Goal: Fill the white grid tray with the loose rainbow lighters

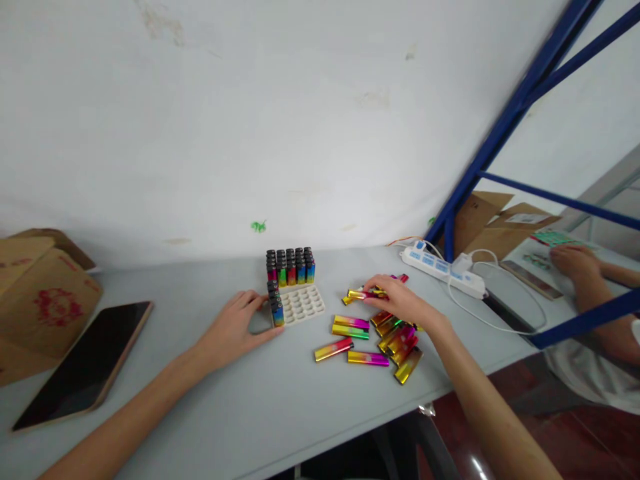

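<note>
A white tray (301, 304) with rows of small round-cornered slots lies on the table. Lighters with black tops (291, 268) stand upright in its back rows, and a short line of them (275, 305) runs along its left side. My left hand (241, 325) holds the tray at its left edge, thumb by the front corner and fingers beside the lighters. To the right, my right hand (393, 297) pinches a gold and red lighter-shaped piece (357, 294) above a loose pile of similar shiny pieces (397, 339). Several more lie apart, such as a gold and purple one (368, 359).
A phone (85, 360) and a cardboard box (47, 300) are at the left. A white power strip (444, 269) with cables lies at the back right, by a blue metal frame (493, 150). Beyond it, another person's hand (575, 260) is over a neighbouring table.
</note>
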{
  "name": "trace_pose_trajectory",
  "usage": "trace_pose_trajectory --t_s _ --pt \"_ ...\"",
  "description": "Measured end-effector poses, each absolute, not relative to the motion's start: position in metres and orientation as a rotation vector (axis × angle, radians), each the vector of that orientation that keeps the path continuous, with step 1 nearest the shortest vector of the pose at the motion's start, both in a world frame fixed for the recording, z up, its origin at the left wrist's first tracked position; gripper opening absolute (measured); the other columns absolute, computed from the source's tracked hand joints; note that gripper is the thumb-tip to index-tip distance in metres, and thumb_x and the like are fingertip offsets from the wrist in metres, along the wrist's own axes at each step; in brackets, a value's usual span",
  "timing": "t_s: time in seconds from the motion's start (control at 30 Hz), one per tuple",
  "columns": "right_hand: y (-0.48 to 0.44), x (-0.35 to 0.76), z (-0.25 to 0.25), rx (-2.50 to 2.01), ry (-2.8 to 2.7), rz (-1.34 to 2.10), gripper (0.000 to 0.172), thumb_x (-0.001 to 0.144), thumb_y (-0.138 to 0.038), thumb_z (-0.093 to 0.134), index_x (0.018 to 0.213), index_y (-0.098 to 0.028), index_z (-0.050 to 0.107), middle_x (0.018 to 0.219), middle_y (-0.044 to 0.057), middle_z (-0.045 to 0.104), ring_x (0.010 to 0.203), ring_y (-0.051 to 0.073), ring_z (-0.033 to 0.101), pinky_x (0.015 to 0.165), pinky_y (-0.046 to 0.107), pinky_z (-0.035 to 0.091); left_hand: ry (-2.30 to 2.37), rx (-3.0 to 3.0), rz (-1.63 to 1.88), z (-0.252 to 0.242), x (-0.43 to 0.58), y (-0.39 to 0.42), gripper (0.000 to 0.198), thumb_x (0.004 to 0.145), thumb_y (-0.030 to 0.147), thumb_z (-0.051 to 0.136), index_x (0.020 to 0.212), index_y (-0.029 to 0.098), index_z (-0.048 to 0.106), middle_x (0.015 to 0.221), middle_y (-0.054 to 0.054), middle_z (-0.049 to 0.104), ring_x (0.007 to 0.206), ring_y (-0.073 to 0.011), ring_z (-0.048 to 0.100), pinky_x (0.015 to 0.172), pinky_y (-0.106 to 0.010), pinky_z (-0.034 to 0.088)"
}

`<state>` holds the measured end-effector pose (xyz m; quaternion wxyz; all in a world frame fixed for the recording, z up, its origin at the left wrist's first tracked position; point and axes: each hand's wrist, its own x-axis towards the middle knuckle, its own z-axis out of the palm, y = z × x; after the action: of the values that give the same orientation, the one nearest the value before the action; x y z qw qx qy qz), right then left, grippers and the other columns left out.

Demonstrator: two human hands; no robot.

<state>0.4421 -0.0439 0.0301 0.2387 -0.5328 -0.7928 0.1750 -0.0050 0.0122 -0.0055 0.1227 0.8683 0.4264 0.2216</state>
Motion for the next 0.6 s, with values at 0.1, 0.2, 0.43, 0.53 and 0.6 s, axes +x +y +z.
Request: trace_pose_trajectory --t_s 0.1,0.2,0.43,0.53,0.6 --pt "-0.04 0.437 0.032 -1.358 -1.873 0.54 0.028 0.108 -0.052 0.079 0.116 -0.026 0.074 0.112 0.006 0.084 0.102 0.027 0.079 0.095 0.042 0.061 1.255 2.526 0.648 -0.004 -0.004 0.012 0.066 0.094 0.087 0.071 0.112 0.024 0.078 0.115 -0.011 0.077 0.109 -0.0368 0.075 0.107 -0.052 0.062" --pt "-0.028 0.421 0.042 -1.22 -1.643 0.623 0.043 0.1 -0.065 0.086 0.113 -0.026 0.075 0.099 0.003 0.081 0.087 0.023 0.074 0.082 0.037 0.06 1.25 2.524 0.641 -0.002 -0.003 0.011 0.064 0.094 0.085 0.073 0.111 0.024 0.079 0.114 -0.011 0.077 0.109 -0.0363 0.074 0.106 -0.051 0.062" --pt "-0.001 0.362 0.077 -0.928 -1.099 1.004 0.062 0.078 -0.081 0.096 0.096 -0.026 0.073 0.084 -0.001 0.067 0.074 0.017 0.06 0.071 0.033 0.056 1.201 2.493 0.607 0.009 -0.006 0.013 0.055 0.091 0.077 0.077 0.104 0.024 0.077 0.112 -0.011 0.077 0.107 -0.0355 0.075 0.101 -0.048 0.065" --pt "-0.005 0.34 0.085 -0.87 -1.064 1.189 0.066 0.075 -0.08 0.098 0.101 -0.028 0.069 0.099 0.001 0.073 0.081 0.018 0.066 0.074 0.034 0.059 1.163 2.503 0.597 0.013 -0.009 0.013 0.047 0.091 0.071 0.078 0.099 0.024 0.075 0.107 -0.01 0.077 0.101 -0.0338 0.076 0.097 -0.046 0.066" --pt "-0.009 0.329 0.085 -0.842 -1.102 1.275 0.066 0.076 -0.08 0.097 0.104 -0.028 0.066 0.091 -0.002 0.069 0.074 0.017 0.062 0.068 0.032 0.055 1.155 2.517 0.584 0.015 -0.01 0.013 0.041 0.09 0.065 0.079 0.096 0.025 0.073 0.104 -0.009 0.077 0.097 -0.0331 0.076 0.094 -0.045 0.067"
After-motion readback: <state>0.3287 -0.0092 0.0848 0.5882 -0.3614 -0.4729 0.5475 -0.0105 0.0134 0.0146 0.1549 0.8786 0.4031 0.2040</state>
